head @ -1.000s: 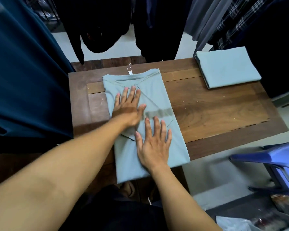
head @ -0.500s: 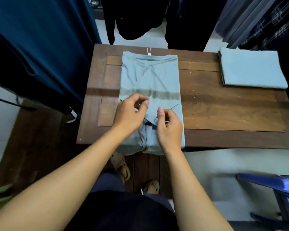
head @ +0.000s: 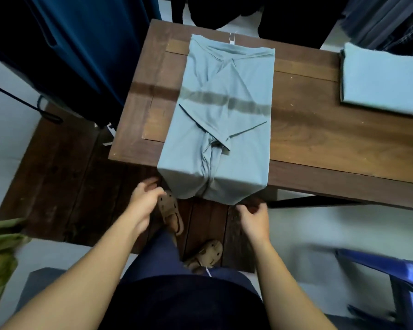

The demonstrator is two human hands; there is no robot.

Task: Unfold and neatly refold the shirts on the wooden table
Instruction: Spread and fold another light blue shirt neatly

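A pale blue shirt point(head: 224, 120) is laid lengthwise on the wooden tabletop point(head: 320, 134), its sleeves folded inward and its hem draped over the near edge. The left hand point(head: 143, 203) is held just below the hem's left corner, the right hand point(head: 254, 219) just below its right corner. Both are loosely curled, and nothing is gripped. A second, folded shirt point(head: 382, 84) is seen at the tabletop's far right.

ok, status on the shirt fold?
Left hand and right hand empty, just below the hem. Shirt sides folded in, bottom draped over table edge. Second folded shirt far right.
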